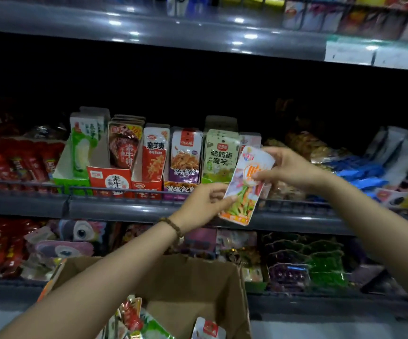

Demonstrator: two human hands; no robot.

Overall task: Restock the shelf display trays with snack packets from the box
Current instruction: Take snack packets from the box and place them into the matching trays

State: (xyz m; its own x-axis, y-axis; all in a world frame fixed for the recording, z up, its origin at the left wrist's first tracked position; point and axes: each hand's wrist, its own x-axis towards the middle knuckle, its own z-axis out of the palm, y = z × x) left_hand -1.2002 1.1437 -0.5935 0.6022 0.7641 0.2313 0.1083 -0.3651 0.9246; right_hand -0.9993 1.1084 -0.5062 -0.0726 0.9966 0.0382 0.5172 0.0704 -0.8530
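Note:
A white snack packet [243, 189] with orange and green print hangs tilted in front of the middle shelf. My left hand [203, 204] pinches its lower left edge. My right hand [286, 167] pinches its upper right part. Behind it a row of display trays [146, 184] stands on the shelf, holding upright packets: green, red, purple and pale green. A near-hidden pink-white packet [250, 140] stands right behind the one I hold. Below, an open cardboard box [198, 277] holds several loose packets [134, 321].
A grey shelf rail [124, 209] runs along the front of the middle shelf. Red packs [14, 162] fill its left side, blue and dark packs [369, 172] its right. A lower shelf [296, 265] carries more snacks. The upper shelf edge [173, 33] bears price tags.

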